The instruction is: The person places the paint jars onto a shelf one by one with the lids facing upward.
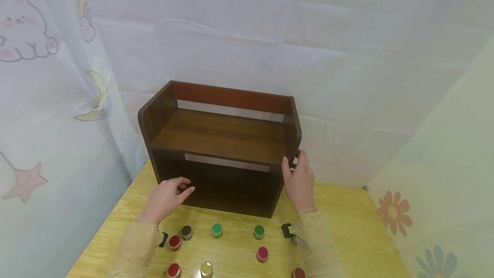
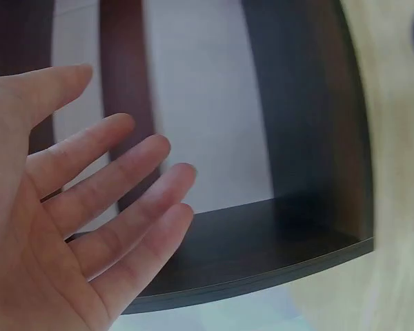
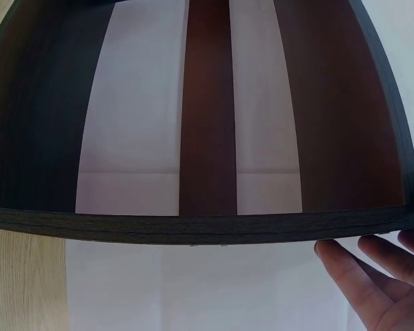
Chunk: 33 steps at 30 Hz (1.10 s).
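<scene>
A dark brown two-tier wooden shelf (image 1: 220, 134) stands on the table, with a red-brown back rail and gaps behind its tiers. At its right side panel is my right hand (image 1: 300, 183). The thumb lies at the front edge and the fingers (image 3: 345, 269) touch the outer face, so the hand holds the panel between them. My left hand (image 1: 166, 198) is in front of the lower tier near the left side. In the left wrist view its fingers (image 2: 131, 210) are spread and slightly bent, with nothing in them.
Several small jars with coloured lids stand on the yellow wood-grain table (image 1: 347, 226) before the shelf, among them a green-lidded jar (image 1: 217, 230), a red-lidded jar (image 1: 175, 242) and a pink-lidded jar (image 1: 262, 254). A pale cloth wall (image 1: 347, 76) hangs behind.
</scene>
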Tool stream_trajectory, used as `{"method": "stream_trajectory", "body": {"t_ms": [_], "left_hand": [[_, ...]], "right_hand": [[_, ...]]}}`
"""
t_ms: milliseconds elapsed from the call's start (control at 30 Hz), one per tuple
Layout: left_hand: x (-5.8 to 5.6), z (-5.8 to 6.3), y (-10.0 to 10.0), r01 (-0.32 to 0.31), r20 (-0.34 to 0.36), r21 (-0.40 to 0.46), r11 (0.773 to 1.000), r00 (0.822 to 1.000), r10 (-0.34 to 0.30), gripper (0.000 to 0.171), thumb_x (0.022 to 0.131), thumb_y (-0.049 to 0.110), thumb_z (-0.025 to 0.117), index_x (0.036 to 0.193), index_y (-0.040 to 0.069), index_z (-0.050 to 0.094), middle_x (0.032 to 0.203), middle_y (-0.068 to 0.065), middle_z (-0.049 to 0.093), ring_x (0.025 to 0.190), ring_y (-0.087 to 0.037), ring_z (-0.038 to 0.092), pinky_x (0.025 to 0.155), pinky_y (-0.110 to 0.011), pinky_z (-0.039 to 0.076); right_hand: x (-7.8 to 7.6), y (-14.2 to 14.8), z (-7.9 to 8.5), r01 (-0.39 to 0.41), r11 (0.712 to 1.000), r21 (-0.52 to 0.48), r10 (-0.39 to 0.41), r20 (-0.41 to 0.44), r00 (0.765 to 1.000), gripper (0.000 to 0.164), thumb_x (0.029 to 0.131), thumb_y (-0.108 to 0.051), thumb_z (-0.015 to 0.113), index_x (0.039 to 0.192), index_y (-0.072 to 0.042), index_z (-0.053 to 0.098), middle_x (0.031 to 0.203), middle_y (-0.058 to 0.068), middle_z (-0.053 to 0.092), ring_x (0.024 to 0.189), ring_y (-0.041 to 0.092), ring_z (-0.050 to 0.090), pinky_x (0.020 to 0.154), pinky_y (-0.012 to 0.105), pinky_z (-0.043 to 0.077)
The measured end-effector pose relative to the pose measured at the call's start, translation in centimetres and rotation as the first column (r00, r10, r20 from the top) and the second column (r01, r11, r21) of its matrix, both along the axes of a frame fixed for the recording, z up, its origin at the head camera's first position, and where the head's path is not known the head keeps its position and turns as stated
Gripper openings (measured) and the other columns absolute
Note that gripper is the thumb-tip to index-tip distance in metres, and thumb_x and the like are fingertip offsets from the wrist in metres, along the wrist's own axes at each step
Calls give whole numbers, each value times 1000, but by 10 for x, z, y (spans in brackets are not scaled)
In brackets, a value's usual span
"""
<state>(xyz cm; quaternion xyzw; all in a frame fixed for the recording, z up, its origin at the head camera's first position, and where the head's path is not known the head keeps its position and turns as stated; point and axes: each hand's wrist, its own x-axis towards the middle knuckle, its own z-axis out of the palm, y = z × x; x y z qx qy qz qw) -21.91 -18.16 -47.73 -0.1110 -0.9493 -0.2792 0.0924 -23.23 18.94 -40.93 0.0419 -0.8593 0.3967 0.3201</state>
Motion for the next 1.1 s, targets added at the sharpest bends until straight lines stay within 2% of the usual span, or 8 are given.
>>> {"method": "stream_trajectory", "body": {"t_ms": [367,567,667,800,967,1100], "left_hand": [[13,-41,0,13,152,-25,1000,988,-9,25,91,30,78,107,11,75,94,-3,72,84,-23,69,75,-49,56],[20,-59,-2,31,285,-16,999,958,-26,43,78,43,86,105,11,74,96,-4,70,85,-24,66,77,-49,54],[24,-65,-3,57,322,-25,998,946,-46,48,72,44,90,102,10,73,94,-4,70,85,-23,65,77,-48,54],[29,-70,-3,99,346,-39,994,935,-79,46,67,38,93,98,12,73,91,-2,68,84,-21,64,77,-46,54],[32,-77,-4,152,367,15,988,918,-146,46,66,32,95,99,11,72,88,0,66,81,-20,62,73,-45,53],[32,-83,-5,204,355,54,977,911,-210,45,66,27,96,99,9,72,86,0,66,76,-19,60,69,-43,52]], "right_hand": [[0,-2,-3,-5,1000,-1,5,4,1000,36,101,-20,63,127,2,53,116,21,65,89,36,72,70,49,60],[0,-3,-3,-5,1000,-1,5,12,1000,37,102,-22,62,129,2,52,117,20,64,90,36,71,71,49,60],[0,-3,-3,-1,1000,3,1,13,1000,37,102,-22,62,128,2,52,116,20,64,90,36,71,71,49,60],[1,-4,-2,4,1000,11,-4,13,1000,37,102,-22,62,128,3,52,115,21,64,91,37,71,71,50,60],[1,-4,-2,9,1000,15,-9,17,1000,38,102,-22,62,128,3,52,115,22,64,91,37,70,70,50,59],[1,-3,-3,7,1000,13,-8,26,1000,39,103,-23,61,130,3,51,116,22,64,91,37,70,71,50,60]]}}
